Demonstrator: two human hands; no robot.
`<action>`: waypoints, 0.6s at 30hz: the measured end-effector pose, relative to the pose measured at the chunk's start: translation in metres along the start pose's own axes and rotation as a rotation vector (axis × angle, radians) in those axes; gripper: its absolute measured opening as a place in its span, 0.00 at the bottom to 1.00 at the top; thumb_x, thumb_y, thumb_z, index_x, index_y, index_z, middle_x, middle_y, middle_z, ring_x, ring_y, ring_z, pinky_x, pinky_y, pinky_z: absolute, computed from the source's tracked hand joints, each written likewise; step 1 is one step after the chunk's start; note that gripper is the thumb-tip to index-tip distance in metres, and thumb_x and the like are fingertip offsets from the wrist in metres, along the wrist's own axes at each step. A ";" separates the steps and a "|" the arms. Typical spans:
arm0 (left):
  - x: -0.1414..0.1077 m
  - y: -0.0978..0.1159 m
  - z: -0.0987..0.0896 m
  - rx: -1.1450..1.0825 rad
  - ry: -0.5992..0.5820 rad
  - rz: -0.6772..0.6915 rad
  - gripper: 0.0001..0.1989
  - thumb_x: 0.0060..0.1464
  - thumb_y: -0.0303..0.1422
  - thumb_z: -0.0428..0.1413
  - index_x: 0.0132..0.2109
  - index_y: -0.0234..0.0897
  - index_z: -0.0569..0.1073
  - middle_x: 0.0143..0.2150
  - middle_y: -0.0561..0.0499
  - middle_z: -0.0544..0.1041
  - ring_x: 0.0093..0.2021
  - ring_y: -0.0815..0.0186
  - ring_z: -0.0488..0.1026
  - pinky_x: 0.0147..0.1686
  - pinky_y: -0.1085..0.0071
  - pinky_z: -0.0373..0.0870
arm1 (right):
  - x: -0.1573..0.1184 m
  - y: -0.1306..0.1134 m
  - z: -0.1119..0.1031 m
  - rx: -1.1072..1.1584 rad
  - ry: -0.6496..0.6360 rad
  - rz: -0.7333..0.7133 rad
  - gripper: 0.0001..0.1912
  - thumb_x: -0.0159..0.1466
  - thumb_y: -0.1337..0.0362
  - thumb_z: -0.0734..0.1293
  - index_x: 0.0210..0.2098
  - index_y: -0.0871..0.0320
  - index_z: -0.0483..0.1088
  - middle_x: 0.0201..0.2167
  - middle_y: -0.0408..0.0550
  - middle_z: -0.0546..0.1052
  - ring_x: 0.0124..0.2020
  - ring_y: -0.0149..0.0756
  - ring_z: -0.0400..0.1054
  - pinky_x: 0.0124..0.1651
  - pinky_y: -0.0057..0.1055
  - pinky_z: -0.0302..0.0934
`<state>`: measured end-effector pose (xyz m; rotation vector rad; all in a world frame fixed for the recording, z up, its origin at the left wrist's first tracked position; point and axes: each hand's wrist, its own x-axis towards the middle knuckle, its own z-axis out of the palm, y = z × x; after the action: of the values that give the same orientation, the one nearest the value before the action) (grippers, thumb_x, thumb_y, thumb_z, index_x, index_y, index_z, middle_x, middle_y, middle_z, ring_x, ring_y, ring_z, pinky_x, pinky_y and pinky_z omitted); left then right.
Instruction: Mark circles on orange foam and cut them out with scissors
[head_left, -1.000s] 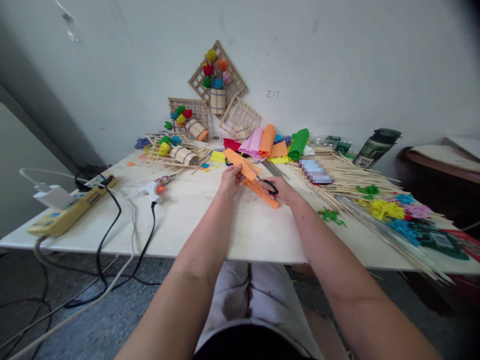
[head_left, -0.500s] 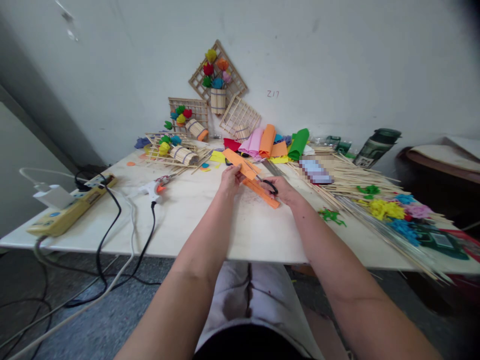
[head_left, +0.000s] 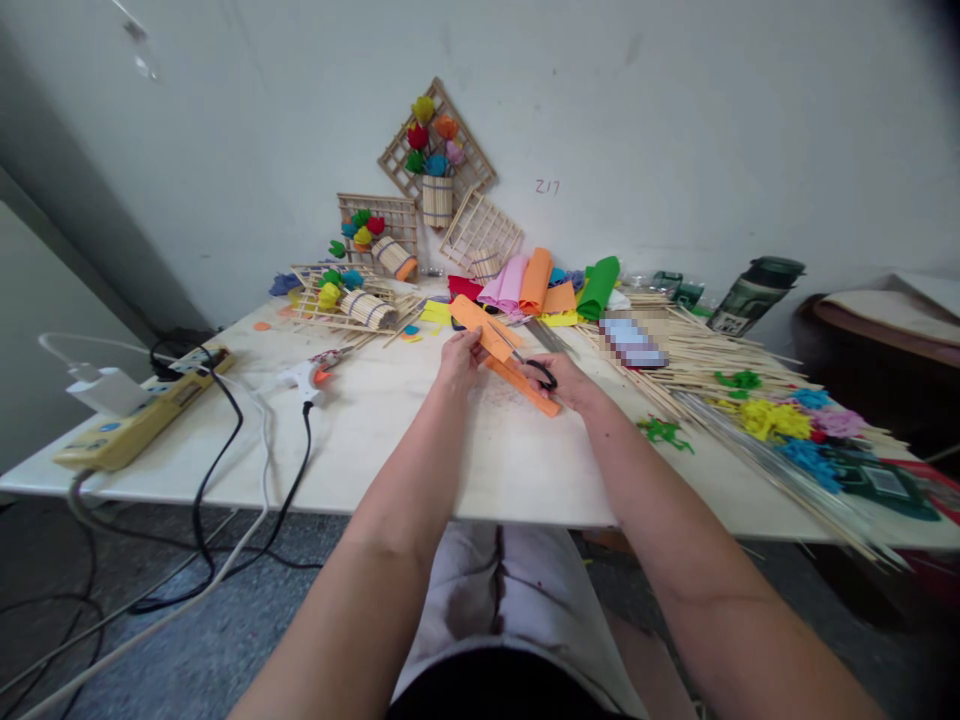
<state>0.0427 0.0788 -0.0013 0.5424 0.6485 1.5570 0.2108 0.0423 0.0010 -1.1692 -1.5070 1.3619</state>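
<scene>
Over the middle of the table, my left hand (head_left: 463, 356) pinches an orange strip of paper (head_left: 474, 318) that slants up and to the left. Black-handled scissors (head_left: 541, 374) sit in my right hand (head_left: 559, 378), fingers wrapped round the loops. Their blades lie across the orange paper, and I cannot tell how wide they are apart. A second orange length (head_left: 534, 393) hangs below the blades, slanting down to the right under my right hand. Behind it are rolls of orange paper (head_left: 535, 282), pink paper (head_left: 506, 286) and green paper (head_left: 599, 289).
At left lie a glue gun (head_left: 304, 380) and a power strip (head_left: 142, 420) with cables. Wooden lattices with flowers (head_left: 436, 150) lean on the wall. At right are thin sticks (head_left: 697, 345), a phone (head_left: 632, 342), a dark bottle (head_left: 756, 296) and coloured paper bits (head_left: 776, 418).
The upper end of the orange strip has shifted very slightly. Both hands and the scissors stay in nearly the same place.
</scene>
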 end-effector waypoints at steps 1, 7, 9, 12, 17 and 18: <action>0.000 0.000 0.000 0.004 -0.008 -0.004 0.05 0.50 0.22 0.55 0.28 0.33 0.68 0.24 0.52 0.74 0.24 0.71 0.74 0.34 0.73 0.73 | 0.000 0.001 -0.001 0.004 -0.005 0.004 0.10 0.53 0.60 0.68 0.25 0.62 0.69 0.11 0.38 0.63 0.10 0.22 0.51 0.12 0.22 0.43; 0.001 -0.002 -0.002 0.033 -0.024 -0.028 0.09 0.47 0.23 0.59 0.26 0.34 0.66 0.24 0.53 0.74 0.25 0.71 0.74 0.38 0.70 0.72 | 0.001 0.001 -0.002 0.026 -0.003 0.035 0.09 0.54 0.61 0.69 0.26 0.62 0.69 0.12 0.38 0.64 0.11 0.22 0.51 0.11 0.22 0.44; -0.001 -0.002 -0.001 0.046 -0.030 -0.033 0.09 0.47 0.23 0.59 0.25 0.34 0.66 0.23 0.53 0.73 0.25 0.71 0.73 0.38 0.70 0.72 | 0.001 -0.001 -0.001 0.049 -0.008 0.046 0.10 0.54 0.61 0.69 0.27 0.62 0.69 0.12 0.38 0.64 0.11 0.23 0.52 0.11 0.21 0.45; -0.005 -0.001 0.002 0.060 -0.056 -0.040 0.09 0.49 0.22 0.58 0.25 0.33 0.66 0.22 0.53 0.73 0.25 0.70 0.74 0.38 0.69 0.72 | -0.001 -0.003 0.001 0.093 -0.012 0.069 0.10 0.56 0.61 0.68 0.27 0.63 0.69 0.13 0.39 0.65 0.11 0.23 0.53 0.11 0.21 0.46; -0.008 -0.001 0.005 0.067 -0.070 -0.039 0.10 0.48 0.22 0.58 0.24 0.34 0.65 0.22 0.53 0.73 0.23 0.71 0.73 0.36 0.70 0.72 | -0.002 -0.005 0.002 0.111 0.004 0.064 0.09 0.57 0.62 0.66 0.27 0.64 0.69 0.12 0.40 0.64 0.10 0.22 0.52 0.11 0.20 0.45; -0.008 -0.001 0.005 0.069 -0.072 -0.039 0.10 0.48 0.22 0.58 0.24 0.34 0.65 0.22 0.53 0.73 0.23 0.71 0.72 0.35 0.71 0.72 | -0.002 -0.005 0.002 0.111 0.003 0.063 0.09 0.57 0.62 0.66 0.27 0.64 0.69 0.12 0.40 0.64 0.10 0.22 0.52 0.11 0.20 0.45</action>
<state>0.0474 0.0712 0.0020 0.6316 0.6560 1.4763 0.2087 0.0394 0.0058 -1.1573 -1.3843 1.4663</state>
